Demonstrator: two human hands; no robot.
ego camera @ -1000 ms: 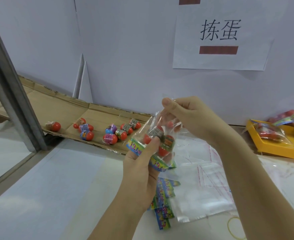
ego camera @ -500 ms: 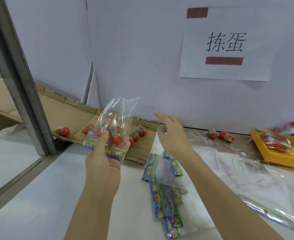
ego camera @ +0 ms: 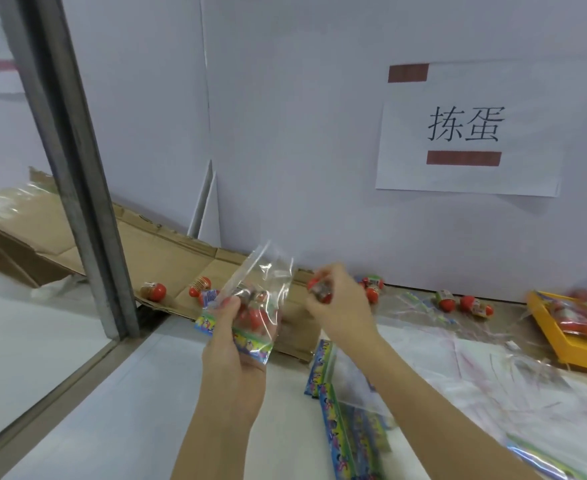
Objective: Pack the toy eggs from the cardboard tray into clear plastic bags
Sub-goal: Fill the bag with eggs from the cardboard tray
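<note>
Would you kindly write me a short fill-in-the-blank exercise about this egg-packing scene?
1. The left hand grips a clear bag that already contains toy ____.
2. The right hand holds one egg to the ____ of the bag.
3. The tray at the far right is coloured ____.
4. The loose egg nearest the metal post lies on brown ____.
Missing words: eggs, right, yellow, cardboard.

- Toy eggs (ego camera: pixel 250 315) are held in a plastic bag (ego camera: pixel 261 278) by the left hand (ego camera: pixel 236 344), before the cardboard tray (ego camera: pixel 167 258).
- A single egg (ego camera: pixel 319 289) is gripped by the right hand (ego camera: pixel 340 313) at the bag's 3 o'clock.
- Empty bags (ego camera: pixel 347 417) are stacked at its 5 o'clock.
</note>
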